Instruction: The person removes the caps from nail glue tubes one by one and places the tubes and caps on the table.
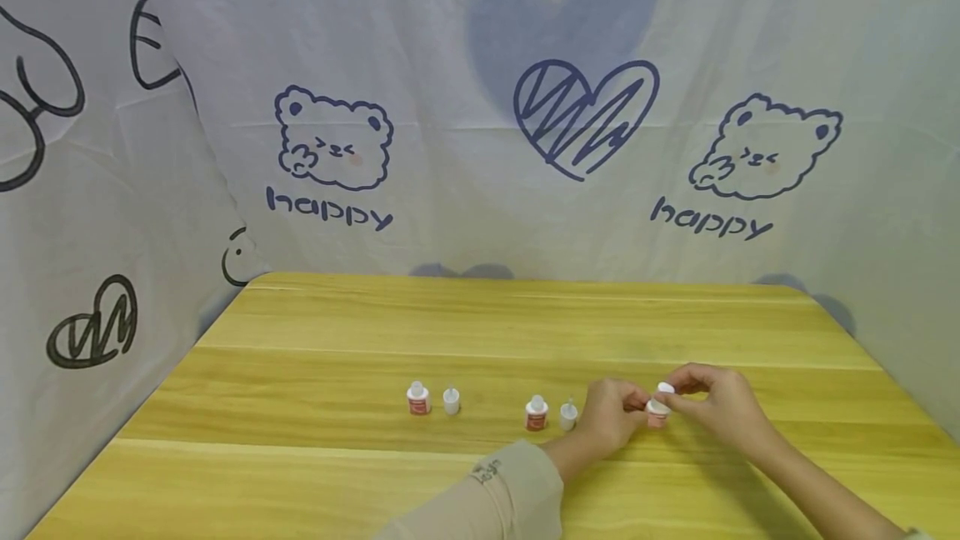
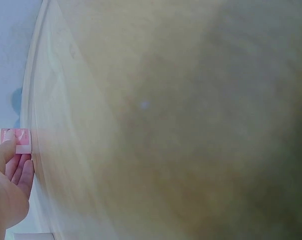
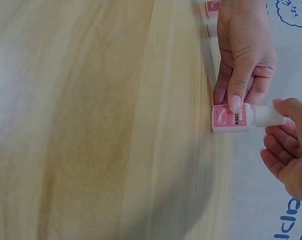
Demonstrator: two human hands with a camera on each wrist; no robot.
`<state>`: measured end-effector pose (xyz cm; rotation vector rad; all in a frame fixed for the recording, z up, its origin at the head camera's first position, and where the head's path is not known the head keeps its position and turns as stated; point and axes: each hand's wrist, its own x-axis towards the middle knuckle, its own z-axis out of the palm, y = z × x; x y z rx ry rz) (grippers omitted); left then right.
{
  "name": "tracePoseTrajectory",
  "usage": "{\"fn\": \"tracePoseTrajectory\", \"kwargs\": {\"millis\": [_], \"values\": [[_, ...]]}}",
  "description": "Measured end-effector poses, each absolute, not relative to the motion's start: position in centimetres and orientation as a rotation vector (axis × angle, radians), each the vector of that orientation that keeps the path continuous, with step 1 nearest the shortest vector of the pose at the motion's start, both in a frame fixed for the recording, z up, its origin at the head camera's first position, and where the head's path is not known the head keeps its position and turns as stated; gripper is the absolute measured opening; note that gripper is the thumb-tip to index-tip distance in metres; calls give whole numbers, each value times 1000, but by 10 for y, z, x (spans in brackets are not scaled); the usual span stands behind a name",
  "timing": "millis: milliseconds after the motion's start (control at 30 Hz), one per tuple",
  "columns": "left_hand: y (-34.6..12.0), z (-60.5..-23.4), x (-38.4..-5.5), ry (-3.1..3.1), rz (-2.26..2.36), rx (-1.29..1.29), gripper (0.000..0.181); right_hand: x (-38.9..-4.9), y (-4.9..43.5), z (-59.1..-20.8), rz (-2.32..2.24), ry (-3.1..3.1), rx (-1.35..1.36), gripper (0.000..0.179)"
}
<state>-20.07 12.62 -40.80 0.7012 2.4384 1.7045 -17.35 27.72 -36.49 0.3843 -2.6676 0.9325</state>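
Observation:
My left hand [image 1: 609,417] grips a small white bottle [image 3: 231,120] with a pink label, thumb across the label and fingers behind. The bottle stands upright on the wooden table. At its top, my right hand [image 1: 720,407] pinches the white cap [image 3: 270,116] between thumb and fingers; the cap lines up with the bottle's neck in the right wrist view. Just left of my left hand stands a white cap with an upright brush stem [image 1: 568,416]. Only part of the left hand [image 2: 8,195] and the held bottle [image 2: 23,137] shows in the left wrist view.
Further left stands an uncapped red-labelled bottle [image 1: 536,415]. Beyond it are another uncapped bottle [image 1: 418,401] and a second upturned cap [image 1: 451,401] with its stem upward. A white cloth [image 1: 450,190] with drawings hangs behind the table [image 1: 337,323].

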Motion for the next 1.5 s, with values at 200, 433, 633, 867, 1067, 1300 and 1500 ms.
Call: {"fn": "tracePoseTrajectory", "kwargs": {"millis": [200, 433, 633, 867, 1067, 1300, 1500], "values": [[128, -407, -199, 2439, 1696, 696, 13, -172, 280, -363, 925, -2686, 412, 7], [127, -407, -200, 2496, 1654, 727, 14, -172, 282, -362, 924, -2675, 491, 5], [126, -406, -201, 2495, 1659, 733, 15, -173, 281, -360, 937, -2704, 507, 9], [127, -407, -201, 2495, 1663, 738, 13, -172, 279, -358, 912, -2715, 456, 17], [126, -407, -200, 2495, 1656, 738, 13, -172, 277, -360, 839, -2706, 379, 12], [127, -408, -200, 2487, 1644, 688, 12, -173, 277, -361, 787, -2669, 434, 7], [128, -410, -201, 2481, 1645, 667, 11, -174, 278, -362, 745, -2632, 505, 7]]}}
